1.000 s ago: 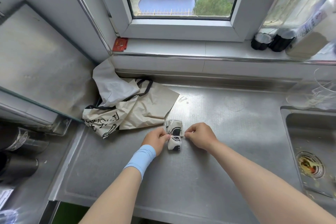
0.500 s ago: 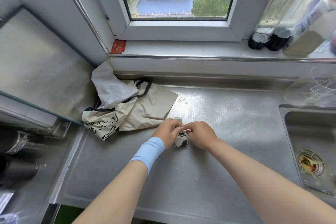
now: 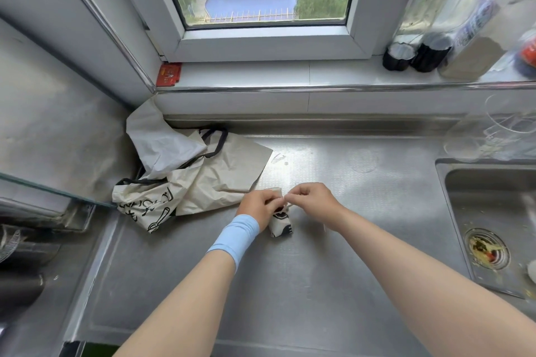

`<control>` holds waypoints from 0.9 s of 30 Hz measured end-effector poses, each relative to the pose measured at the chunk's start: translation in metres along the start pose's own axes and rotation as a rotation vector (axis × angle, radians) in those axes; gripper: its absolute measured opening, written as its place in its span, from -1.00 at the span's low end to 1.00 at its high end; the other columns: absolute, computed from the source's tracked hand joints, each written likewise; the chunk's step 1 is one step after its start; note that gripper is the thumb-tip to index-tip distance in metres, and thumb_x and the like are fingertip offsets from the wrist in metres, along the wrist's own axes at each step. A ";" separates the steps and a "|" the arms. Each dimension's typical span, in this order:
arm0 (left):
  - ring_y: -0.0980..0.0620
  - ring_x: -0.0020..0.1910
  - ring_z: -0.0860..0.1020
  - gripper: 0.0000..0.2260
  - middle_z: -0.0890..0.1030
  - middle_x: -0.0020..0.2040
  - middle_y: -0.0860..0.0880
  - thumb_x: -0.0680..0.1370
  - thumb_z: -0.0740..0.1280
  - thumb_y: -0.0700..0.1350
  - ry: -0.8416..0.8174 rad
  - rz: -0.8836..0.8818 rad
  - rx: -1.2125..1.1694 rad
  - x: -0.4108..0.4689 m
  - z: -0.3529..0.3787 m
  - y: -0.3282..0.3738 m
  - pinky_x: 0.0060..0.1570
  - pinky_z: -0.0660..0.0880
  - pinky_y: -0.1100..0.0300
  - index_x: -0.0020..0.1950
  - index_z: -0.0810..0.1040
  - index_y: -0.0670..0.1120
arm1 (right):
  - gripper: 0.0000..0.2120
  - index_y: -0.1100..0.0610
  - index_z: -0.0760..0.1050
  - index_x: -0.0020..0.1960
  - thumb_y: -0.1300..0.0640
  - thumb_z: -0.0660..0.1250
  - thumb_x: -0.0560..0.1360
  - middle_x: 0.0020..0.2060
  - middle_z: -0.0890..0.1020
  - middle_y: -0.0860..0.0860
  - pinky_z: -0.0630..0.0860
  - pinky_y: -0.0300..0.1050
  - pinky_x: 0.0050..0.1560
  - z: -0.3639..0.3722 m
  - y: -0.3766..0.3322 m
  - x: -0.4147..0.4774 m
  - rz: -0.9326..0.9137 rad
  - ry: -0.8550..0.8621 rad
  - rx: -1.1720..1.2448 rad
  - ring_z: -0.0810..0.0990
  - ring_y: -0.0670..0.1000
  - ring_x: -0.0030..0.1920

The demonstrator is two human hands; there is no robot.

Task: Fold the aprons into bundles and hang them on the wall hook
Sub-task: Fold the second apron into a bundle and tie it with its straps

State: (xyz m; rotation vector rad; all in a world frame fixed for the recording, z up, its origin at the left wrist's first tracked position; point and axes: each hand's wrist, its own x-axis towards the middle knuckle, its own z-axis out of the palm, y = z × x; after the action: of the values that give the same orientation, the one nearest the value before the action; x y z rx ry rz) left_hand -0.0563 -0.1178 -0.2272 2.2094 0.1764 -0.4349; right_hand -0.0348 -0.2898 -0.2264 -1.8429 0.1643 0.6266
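Note:
A small rolled bundle of cream apron cloth with black print point(image 3: 280, 225) lies on the steel counter point(image 3: 319, 284). My left hand point(image 3: 261, 206), with a light blue wristband, grips the bundle's upper end. My right hand point(image 3: 311, 200) pinches a thin string at the top of the bundle, fingertips nearly meeting those of the left hand. A second apron point(image 3: 191, 180), cream with black straps and print, lies crumpled and unfolded in the counter's back left corner. No wall hook is in view.
A steel sink point(image 3: 493, 226) with food scraps in its drain lies at the right. Bottles and jars point(image 3: 452, 23) stand on the window sill. Clear glassware point(image 3: 501, 136) sits behind the sink. A glass panel and dark pots are at the left.
The hands came together over the bundle, covering its top, and now the right hand has drawn slightly up and right with the string. The bundle looks shorter and tighter.

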 end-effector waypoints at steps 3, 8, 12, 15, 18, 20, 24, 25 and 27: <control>0.18 -0.20 0.57 -0.91 0.65 -0.24 0.15 0.52 0.38 -0.01 0.034 -0.038 -0.033 0.001 -0.002 -0.001 -0.16 0.41 0.38 -0.14 0.68 0.07 | -0.81 0.02 0.71 -0.06 -0.03 0.55 0.39 -0.47 0.47 -0.14 0.31 -0.29 -0.30 -0.003 -0.002 0.001 -0.017 -0.059 -0.018 0.39 -0.11 -0.39; 0.27 -0.28 0.53 -0.89 0.63 -0.27 0.14 0.54 0.36 -0.03 0.000 -0.051 -0.011 0.001 -0.005 0.002 -0.28 0.35 0.50 -0.15 0.67 0.05 | -0.82 0.06 0.72 -0.21 -0.04 0.59 0.33 -0.32 0.69 0.06 0.39 -0.24 -0.24 0.000 -0.001 0.007 -0.075 -0.069 -0.080 0.48 -0.15 -0.35; 0.19 -0.24 0.55 -0.87 0.67 -0.24 0.09 0.53 0.38 -0.03 0.006 -0.041 -0.052 -0.001 -0.002 -0.002 -0.20 0.40 0.41 -0.15 0.69 0.00 | -0.87 0.12 0.69 -0.20 0.06 0.53 0.41 -0.32 0.63 0.05 0.40 -0.23 -0.21 -0.001 -0.004 0.005 -0.028 -0.078 -0.047 0.49 -0.09 -0.28; 0.16 -0.27 0.49 -0.88 0.64 -0.25 -0.03 0.53 0.40 -0.11 -0.013 0.017 -0.075 -0.007 0.004 -0.004 -0.16 0.39 0.30 -0.14 0.71 -0.09 | -0.94 0.22 0.66 -0.14 0.23 0.43 0.48 -0.35 0.64 -0.04 0.38 -0.40 -0.36 0.002 -0.009 0.000 0.021 -0.084 0.095 0.50 -0.21 -0.40; 0.08 -0.23 0.47 -0.86 0.54 -0.23 -0.04 0.53 0.40 -0.10 0.015 0.057 0.015 -0.007 0.011 -0.004 -0.14 0.38 0.24 -0.17 0.71 -0.09 | -0.94 0.15 0.64 -0.16 0.20 0.42 0.49 -0.35 0.62 -0.03 0.26 -0.30 -0.51 0.006 -0.008 -0.003 0.055 -0.129 0.120 0.35 -0.15 -0.51; 0.04 -0.13 0.53 -0.88 0.58 -0.16 -0.03 0.53 0.39 -0.08 0.020 0.047 0.050 -0.006 0.012 -0.002 -0.08 0.39 0.26 -0.14 0.72 -0.02 | -0.92 0.17 0.65 -0.14 0.16 0.44 0.48 -0.33 0.63 -0.01 0.26 -0.27 -0.50 0.003 -0.004 -0.002 0.064 -0.109 0.114 0.33 -0.13 -0.50; -0.06 -0.13 0.57 -0.84 0.64 -0.18 -0.14 0.54 0.38 -0.08 0.022 -0.028 0.029 -0.002 0.010 0.003 -0.07 0.43 0.16 -0.15 0.69 -0.12 | -0.87 0.07 0.68 -0.24 0.06 0.47 0.45 -0.29 0.69 -0.04 0.46 -0.24 -0.25 -0.014 0.006 -0.001 0.010 -0.071 -0.296 0.54 -0.15 -0.33; -0.09 -0.16 0.56 -0.83 0.62 -0.22 -0.14 0.54 0.38 -0.08 0.006 -0.036 0.060 0.000 0.010 0.005 -0.10 0.43 0.12 -0.17 0.67 -0.14 | -0.86 0.03 0.67 -0.26 0.04 0.44 0.46 -0.28 0.69 -0.06 0.46 -0.22 -0.23 -0.018 0.005 -0.003 0.000 -0.131 -0.440 0.55 -0.14 -0.28; -0.09 -0.24 0.48 -0.80 0.50 -0.32 -0.08 0.53 0.37 -0.08 -0.026 -0.022 0.166 0.004 0.013 0.008 -0.24 0.35 0.15 -0.26 0.61 -0.13 | -0.86 -0.03 0.67 -0.19 0.06 0.36 0.50 -0.22 0.68 -0.07 0.49 -0.16 -0.15 -0.024 -0.004 -0.005 -0.040 -0.270 -0.582 0.57 -0.10 -0.20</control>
State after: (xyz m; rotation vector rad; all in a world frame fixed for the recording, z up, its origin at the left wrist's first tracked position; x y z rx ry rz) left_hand -0.0539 -0.1330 -0.2296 2.3646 0.1553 -0.5063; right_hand -0.0299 -0.3114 -0.2150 -2.2792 -0.2621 0.9579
